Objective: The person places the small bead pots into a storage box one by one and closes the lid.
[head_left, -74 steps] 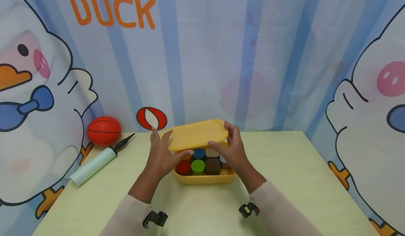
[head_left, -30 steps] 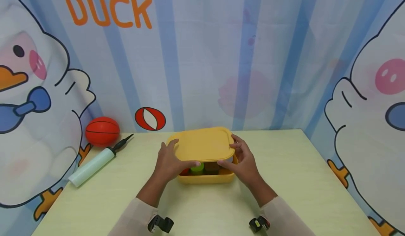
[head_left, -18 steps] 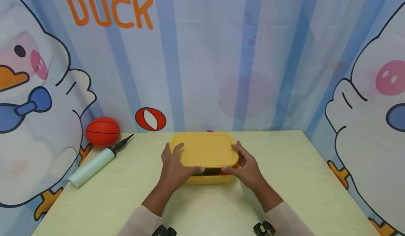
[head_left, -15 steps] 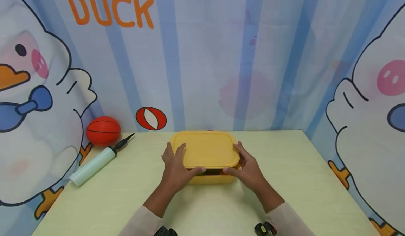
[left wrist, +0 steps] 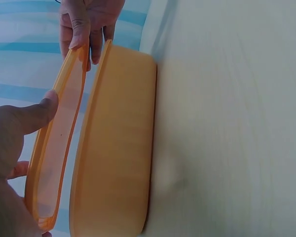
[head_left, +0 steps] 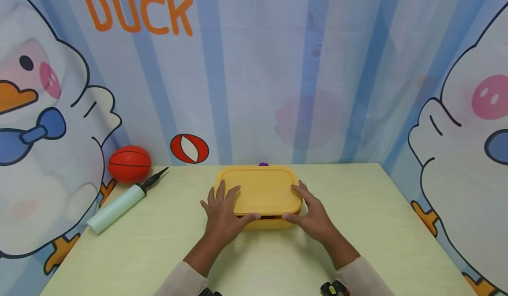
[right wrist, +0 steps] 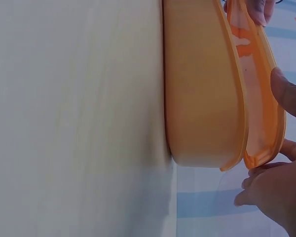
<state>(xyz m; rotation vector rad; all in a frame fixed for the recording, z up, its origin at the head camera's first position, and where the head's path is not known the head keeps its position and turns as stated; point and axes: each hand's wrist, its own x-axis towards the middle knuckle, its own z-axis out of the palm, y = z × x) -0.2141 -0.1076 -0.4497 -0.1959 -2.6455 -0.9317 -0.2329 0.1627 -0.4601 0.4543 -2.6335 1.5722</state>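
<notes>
A yellow lid lies over a yellow box in the middle of the table, with a narrow dark gap at the front. In the left wrist view the lid stands apart from the box wall along the front. My left hand holds the lid's left side, thumb on the front edge and fingers spread over the top. At the right end, my right hand grips the lid between thumb and fingers. The box's contents are hidden.
An orange-red toy basketball sits at the table's back left. Beside it lies a pale green hand pump with a black nozzle. A small purple thing shows behind the lid. A printed curtain closes off the back.
The lid has come down from a tilted, raised position over the box, covering the coloured pieces seen earlier. Both hands have moved down and slightly right with it.
</notes>
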